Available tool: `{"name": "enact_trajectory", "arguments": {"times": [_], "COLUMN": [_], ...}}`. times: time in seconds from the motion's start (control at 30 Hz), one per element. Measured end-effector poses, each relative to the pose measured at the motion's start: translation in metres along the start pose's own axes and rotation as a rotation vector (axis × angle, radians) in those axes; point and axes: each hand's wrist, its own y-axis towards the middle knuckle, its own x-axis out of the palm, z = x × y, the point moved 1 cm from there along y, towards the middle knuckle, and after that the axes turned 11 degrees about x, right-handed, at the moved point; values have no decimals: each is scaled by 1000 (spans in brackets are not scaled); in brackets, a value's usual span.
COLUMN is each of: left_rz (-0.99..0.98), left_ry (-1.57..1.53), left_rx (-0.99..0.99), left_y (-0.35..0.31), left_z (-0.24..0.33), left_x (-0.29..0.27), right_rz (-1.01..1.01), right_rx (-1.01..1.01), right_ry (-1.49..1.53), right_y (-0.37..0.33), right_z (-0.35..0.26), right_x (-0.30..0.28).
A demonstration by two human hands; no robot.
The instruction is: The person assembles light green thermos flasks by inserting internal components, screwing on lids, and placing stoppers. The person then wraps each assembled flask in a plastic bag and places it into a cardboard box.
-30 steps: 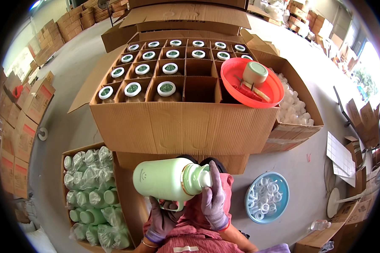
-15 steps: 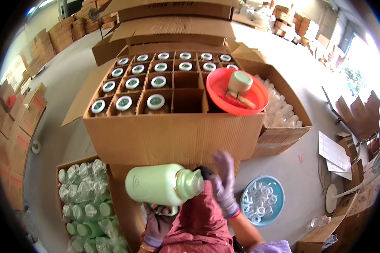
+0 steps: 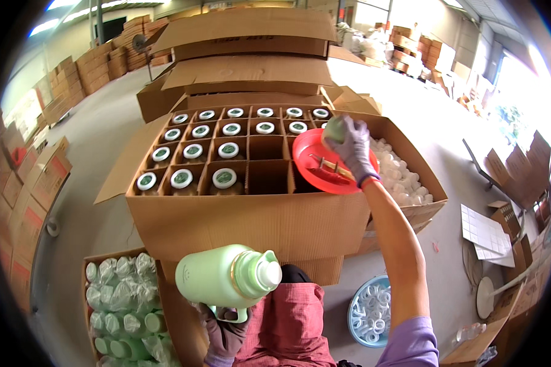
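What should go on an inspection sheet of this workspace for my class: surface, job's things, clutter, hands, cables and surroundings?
Surface: open divided carton, with white-and-green-topped bottles in many cells.
Job's things: green jug held on its side, mouth to the right; pale green cup-shaped piece at the red basin's far side.
Clutter: small red and tan items in the red basin; white parts in a carton at right; clear rings in a blue basin.
Hands: gloved left hand holds the jug from below; gloved right hand holds the cup-shaped piece.
Cables: nothing seen for certain.
Surroundings: stacked cartons at left; pedestal fan beyond.
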Motion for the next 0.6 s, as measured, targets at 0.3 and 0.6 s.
{"name": "enact_trajectory", "arguments": {"times": [0.3,0.6], "left_rz": [102,759], "left_ry": [-240,-1385], "left_rx": [-234,-779], "left_y": [7,13], "left_z": [7,64], "left_x": [11,0], "right_rz": [-672,-1220], "right_rx": [-698,806], "right_ry": [811,1679], "right_y": [-250,-331], "right_z": [-96,-58], "right_x": [-110,-42]}}
